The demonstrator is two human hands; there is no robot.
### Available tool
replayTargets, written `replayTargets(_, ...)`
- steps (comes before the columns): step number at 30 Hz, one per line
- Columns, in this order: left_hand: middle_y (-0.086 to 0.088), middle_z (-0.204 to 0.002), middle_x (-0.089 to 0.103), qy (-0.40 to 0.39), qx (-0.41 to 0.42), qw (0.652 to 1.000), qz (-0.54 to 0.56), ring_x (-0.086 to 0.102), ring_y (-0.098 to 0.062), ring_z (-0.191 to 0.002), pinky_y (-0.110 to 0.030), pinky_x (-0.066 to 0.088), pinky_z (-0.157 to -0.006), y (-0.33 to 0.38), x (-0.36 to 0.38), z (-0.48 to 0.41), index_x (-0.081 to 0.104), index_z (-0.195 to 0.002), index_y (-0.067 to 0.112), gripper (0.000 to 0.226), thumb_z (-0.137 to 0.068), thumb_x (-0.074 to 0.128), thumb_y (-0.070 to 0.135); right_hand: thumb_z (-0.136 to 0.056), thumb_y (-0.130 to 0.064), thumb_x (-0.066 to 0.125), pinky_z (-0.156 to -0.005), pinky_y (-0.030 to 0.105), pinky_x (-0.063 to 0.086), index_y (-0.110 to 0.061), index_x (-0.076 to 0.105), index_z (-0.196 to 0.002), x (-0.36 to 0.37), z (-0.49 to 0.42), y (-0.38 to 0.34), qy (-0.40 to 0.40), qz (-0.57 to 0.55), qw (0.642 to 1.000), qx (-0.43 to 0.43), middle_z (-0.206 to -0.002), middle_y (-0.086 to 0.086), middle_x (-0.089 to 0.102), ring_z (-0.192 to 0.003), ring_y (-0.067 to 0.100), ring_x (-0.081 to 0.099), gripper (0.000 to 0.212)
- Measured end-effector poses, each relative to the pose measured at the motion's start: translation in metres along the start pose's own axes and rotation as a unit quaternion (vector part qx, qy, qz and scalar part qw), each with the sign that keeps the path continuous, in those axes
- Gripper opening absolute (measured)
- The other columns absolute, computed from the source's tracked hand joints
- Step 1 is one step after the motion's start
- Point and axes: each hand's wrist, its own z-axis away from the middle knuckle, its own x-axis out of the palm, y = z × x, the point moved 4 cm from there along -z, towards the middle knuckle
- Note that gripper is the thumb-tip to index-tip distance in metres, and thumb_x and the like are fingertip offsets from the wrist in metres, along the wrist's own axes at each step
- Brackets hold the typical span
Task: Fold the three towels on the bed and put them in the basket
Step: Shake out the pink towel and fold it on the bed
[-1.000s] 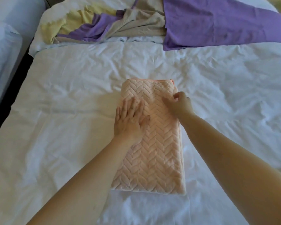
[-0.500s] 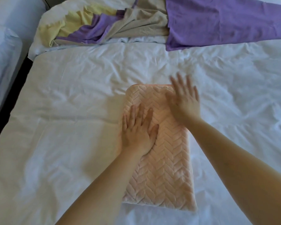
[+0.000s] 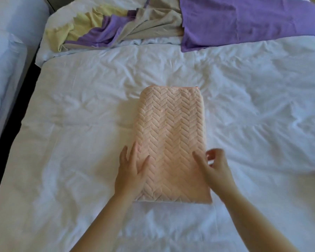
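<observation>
A rumpled white bed sheet (image 3: 76,124) fills the view. At its far edge lie a flat purple towel (image 3: 244,20) and a crumpled yellow, beige and purple cloth (image 3: 116,28). At the sheet's centre lies a plush peach towel (image 3: 171,128), herringbone-ribbed, folded into a long rectangle. The left hand (image 3: 131,171) presses flat on its near-left edge, fingers straight. The right hand (image 3: 215,170) is blurred at the right edge, fingers loosely curled; whether it pinches the towel cannot be told.

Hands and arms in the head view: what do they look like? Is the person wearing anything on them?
Nothing is worn that I can see. The left hand and right hand have no gloves and no rings that I can make out, though the right one is a little blurred. The forearms are uncovered down to the bottom edge of the picture: no sleeve, watch or bracelet is in view.
</observation>
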Motion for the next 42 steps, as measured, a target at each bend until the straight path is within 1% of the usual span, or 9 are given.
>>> replayTargets(4,-0.005,-0.145,0.035,-0.008,-0.057,0.998,0.012,0.048,-0.024,-0.124,-0.032,0.038,-0.091,-0.009,0.008,0.02,0.004,-0.147,0.048,0.069,-0.086,0.032,0.067,-0.074,-0.06,0.065,-0.074,0.036,0.053,-0.027,0.035,-0.122,0.015,0.048,0.027,-0.067,0.003,0.997,0.033,-0.107,-0.01,0.056,-0.093,0.014,0.061,0.065)
replayTargets(7,-0.008,-0.132,0.045,0.017,-0.053,0.998,-0.028,0.057,-0.028,-0.109,-0.036,0.044,-0.084,-0.001,0.006,0.027,0.003,-0.146,0.05,0.074,-0.08,0.026,0.075,-0.088,-0.039,0.06,-0.063,0.021,0.047,-0.029,0.045,-0.115,0.003,0.051,0.032,0.001,-0.038,0.999,-0.016,-0.098,-0.013,0.061,-0.087,0.006,0.062,0.033)
replayTargets(10,-0.012,-0.13,0.048,0.025,-0.04,0.998,-0.037,0.057,-0.033,-0.11,-0.037,0.045,-0.084,-0.002,0.011,0.03,0.008,-0.148,0.044,0.074,-0.086,0.038,0.068,-0.088,-0.038,0.06,-0.067,0.028,0.049,-0.021,0.048,-0.112,-0.004,0.04,0.047,0.017,-0.066,0.997,0.036,-0.097,-0.005,0.061,-0.089,0.015,0.062,0.032)
replayTargets(13,-0.013,-0.146,0.041,0.004,-0.111,0.989,0.094,0.046,-0.031,-0.129,-0.034,0.037,-0.101,-0.015,0.018,0.03,0.018,-0.15,0.019,0.08,-0.088,0.053,0.056,-0.084,-0.047,0.066,-0.083,0.037,0.052,-0.008,0.047,-0.124,0.007,0.035,0.063,-0.031,-0.112,0.988,0.097,-0.112,0.007,0.06,-0.098,0.021,0.061,0.059)
replayTargets(15,-0.01,-0.134,0.055,-0.019,-0.131,0.972,0.194,0.054,-0.028,-0.122,-0.035,0.042,-0.103,-0.02,0.019,0.034,0.037,-0.14,0.01,0.07,-0.086,0.062,0.047,-0.084,-0.049,0.064,-0.091,0.037,0.051,-0.009,0.047,-0.127,0.013,0.037,0.065,-0.068,-0.176,0.974,0.124,-0.117,0.006,0.061,-0.103,0.021,0.062,0.061)
replayTargets(19,0.007,-0.109,0.07,-0.046,-0.118,0.949,0.288,0.067,-0.011,-0.1,-0.03,0.055,-0.084,-0.013,0.003,0.051,0.061,-0.118,0.021,0.044,-0.083,0.067,0.046,-0.089,-0.043,0.06,-0.091,0.036,0.052,-0.005,0.065,-0.112,0.008,0.051,0.056,-0.152,-0.239,0.948,0.145,-0.105,0.011,0.072,-0.099,0.023,0.067,0.045)
replayTargets(24,0.016,-0.102,0.072,-0.144,-0.126,0.921,0.339,0.068,-0.003,-0.095,-0.032,0.055,-0.081,0.014,-0.025,0.084,0.064,-0.114,0.026,0.044,-0.08,0.065,0.055,-0.094,-0.035,0.053,-0.097,0.044,0.05,-0.004,0.062,-0.114,-0.018,0.095,0.037,-0.197,-0.317,0.916,0.149,-0.112,0.015,0.069,-0.106,0.029,0.065,0.038)
replayTargets(30,0.005,-0.098,0.075,-0.223,-0.104,0.901,0.358,0.072,-0.011,-0.086,-0.026,0.053,-0.064,0.083,-0.054,0.134,0.071,-0.105,0.021,0.063,-0.055,0.075,0.06,-0.084,-0.043,0.066,-0.063,0.027,0.055,0.0,0.067,-0.097,-0.091,0.15,0.015,-0.071,-0.281,0.947,0.136,-0.075,0.006,0.074,-0.069,0.016,0.071,0.044)
replayTargets(42,-0.011,-0.092,0.068,-0.24,-0.017,0.914,0.328,0.062,-0.02,-0.075,-0.023,0.047,-0.05,0.285,-0.015,0.189,0.067,-0.102,0.011,0.038,-0.086,0.061,0.045,-0.089,-0.038,0.061,-0.06,0.032,0.058,-0.015,0.063,-0.114,-0.311,0.191,0.007,0.075,-0.319,0.938,0.116,-0.104,0.011,0.069,-0.093,0.024,0.067,0.034)
